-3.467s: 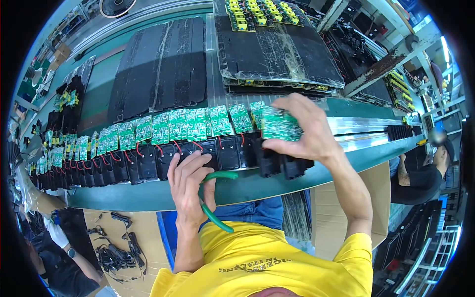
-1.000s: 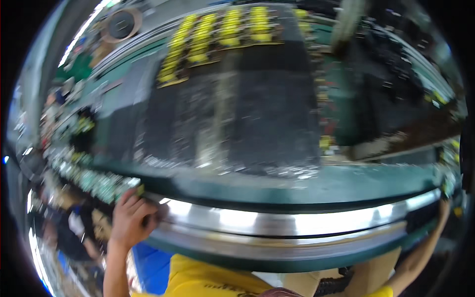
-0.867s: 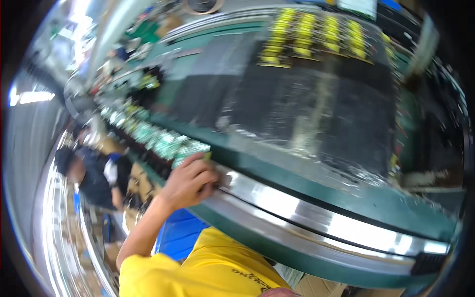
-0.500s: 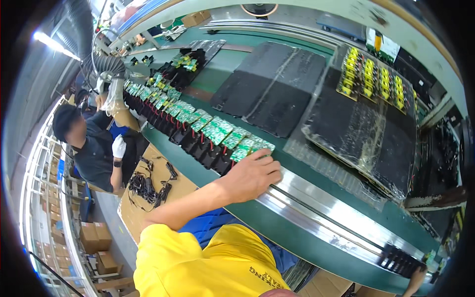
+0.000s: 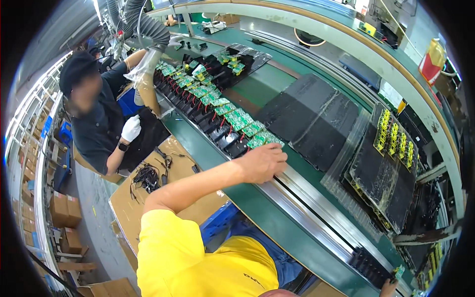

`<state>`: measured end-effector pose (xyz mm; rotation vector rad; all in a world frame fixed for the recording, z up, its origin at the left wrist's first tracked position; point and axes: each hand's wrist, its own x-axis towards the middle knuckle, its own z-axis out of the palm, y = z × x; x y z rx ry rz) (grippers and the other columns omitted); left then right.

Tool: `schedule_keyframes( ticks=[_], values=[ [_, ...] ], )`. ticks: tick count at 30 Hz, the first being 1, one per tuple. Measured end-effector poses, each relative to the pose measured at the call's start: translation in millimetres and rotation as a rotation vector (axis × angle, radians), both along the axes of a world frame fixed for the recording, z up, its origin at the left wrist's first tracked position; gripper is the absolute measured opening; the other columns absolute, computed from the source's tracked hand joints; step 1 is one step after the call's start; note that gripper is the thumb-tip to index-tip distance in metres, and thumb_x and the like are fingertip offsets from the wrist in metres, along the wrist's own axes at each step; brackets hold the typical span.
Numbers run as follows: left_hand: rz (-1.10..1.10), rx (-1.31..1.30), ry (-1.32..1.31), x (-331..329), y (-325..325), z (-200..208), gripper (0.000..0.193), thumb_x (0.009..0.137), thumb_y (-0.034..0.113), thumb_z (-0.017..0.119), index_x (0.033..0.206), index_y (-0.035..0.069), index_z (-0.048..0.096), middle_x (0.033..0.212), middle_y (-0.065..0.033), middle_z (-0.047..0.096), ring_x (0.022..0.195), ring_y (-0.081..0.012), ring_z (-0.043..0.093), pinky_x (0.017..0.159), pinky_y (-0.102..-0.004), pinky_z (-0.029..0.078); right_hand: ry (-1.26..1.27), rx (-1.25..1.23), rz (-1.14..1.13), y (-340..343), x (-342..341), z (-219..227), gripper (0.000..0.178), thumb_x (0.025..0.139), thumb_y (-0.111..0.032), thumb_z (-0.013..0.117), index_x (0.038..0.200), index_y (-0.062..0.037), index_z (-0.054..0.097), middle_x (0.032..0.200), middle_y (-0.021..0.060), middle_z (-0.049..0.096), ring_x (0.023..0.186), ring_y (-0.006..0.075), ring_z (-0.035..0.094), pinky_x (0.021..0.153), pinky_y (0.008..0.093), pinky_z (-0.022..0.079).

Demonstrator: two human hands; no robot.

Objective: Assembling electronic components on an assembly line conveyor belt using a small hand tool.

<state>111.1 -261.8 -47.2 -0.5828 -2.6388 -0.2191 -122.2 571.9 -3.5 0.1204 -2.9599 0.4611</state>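
A long row of green circuit boards [image 5: 238,119] with red wires sits on black plastic cases [image 5: 225,140] along the bench. My left hand [image 5: 263,162] is at the near end of this row, its fingers curled over the edge of the last circuit board [image 5: 264,139]. The fingertips are partly hidden. At the lower right, my right hand [image 5: 389,287] is mostly cut off by the picture's edge. Its bent fingers are beside a short row of black cases [image 5: 368,267] and a small green board [image 5: 399,272]; what they grip is unclear.
Metal rails [image 5: 307,210] run along the green bench. Black sheets [image 5: 311,121] lie beyond, and a stacked black panel [image 5: 381,185] carries yellow components [image 5: 395,138]. A co-worker [image 5: 111,109] sits at left under a duct hose [image 5: 148,24]. Black cables [image 5: 147,177] lie on cardboard.
The view has swung left, so the bench and co-worker appear shifted right. My left hand stays at the row's near end. My right hand remains beside the short row of black cases.
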Motion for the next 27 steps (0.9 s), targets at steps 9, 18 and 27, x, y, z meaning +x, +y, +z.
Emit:
schedule_keyframes(
  ticks=[9,18,27],
  values=[
    [0.112,-0.202,-0.053,36.4,-155.4,10.7,0.014,0.089,0.013,0.073,0.094,0.017,0.061,0.101,-0.0038,0.061,0.098,-0.0273,0.065,0.126,-0.0488,0.05,-0.022,-0.234,0.275,-70.1,24.2,-9.0,0.049,0.118,-0.031,0.067,0.151,0.0032,0.073,0.145,0.0207,0.081,0.13,0.0376,0.077,0.112,0.0419,0.059],
    [0.247,-0.545,-0.084,89.3,-286.0,12.4,0.009,0.1,0.024,0.074,0.102,0.016,0.077,0.113,-0.0072,0.069,0.113,-0.0329,0.069,0.123,-0.0506,0.049,0.03,-0.25,-0.172,-54.7,106.8,-61.1,0.051,0.111,-0.031,0.072,0.148,0.0041,0.075,0.14,0.0208,0.083,0.126,0.0377,0.079,0.107,0.0426,0.061],
    [-0.001,-0.035,0.072,-2.9,-16.9,120.1,0.043,0.088,0.001,0.079,0.128,0.018,0.082,0.108,-0.0043,0.076,0.109,-0.0263,0.075,0.131,-0.0515,0.05,0.043,-0.031,-0.31,-158.4,159.7,-37.1,0.046,0.105,-0.028,0.079,0.143,-0.0024,0.072,0.131,0.0203,0.082,0.113,0.0442,0.079,0.098,0.0488,0.062]
  ],
)
